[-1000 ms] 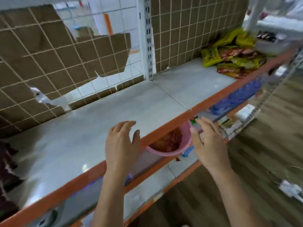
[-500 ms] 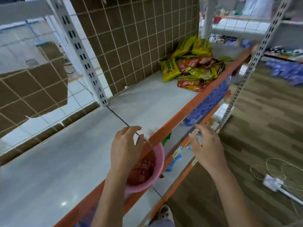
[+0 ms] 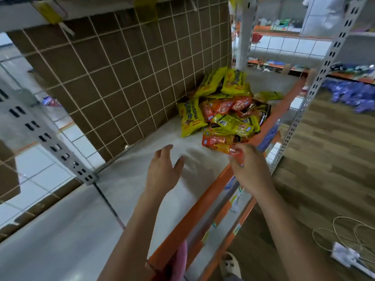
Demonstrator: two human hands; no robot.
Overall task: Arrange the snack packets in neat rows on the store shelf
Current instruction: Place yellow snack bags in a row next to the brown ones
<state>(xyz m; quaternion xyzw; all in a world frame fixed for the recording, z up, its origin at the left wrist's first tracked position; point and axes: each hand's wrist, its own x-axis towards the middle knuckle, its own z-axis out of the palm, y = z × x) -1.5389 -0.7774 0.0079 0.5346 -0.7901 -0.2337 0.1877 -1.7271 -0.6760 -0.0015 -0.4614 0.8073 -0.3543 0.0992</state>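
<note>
A heap of yellow, red and orange snack packets lies at the far right of the grey shelf, against the brown grid-backed panel. My right hand is at the near edge of the heap, its fingers pinching an orange packet at the pile's front. My left hand hovers over the bare shelf just left of the heap, fingers spread and holding nothing.
An orange front rail edges the shelf. A pink bowl sits on the lower shelf near my left forearm. White slotted uprights stand at the right and left. Blue packets and a coiled cable lie on the wooden floor.
The view swung right toward the packet heap. Both hands moved forward along the shelf to it. My right hand, empty before, now pinches an orange packet.
</note>
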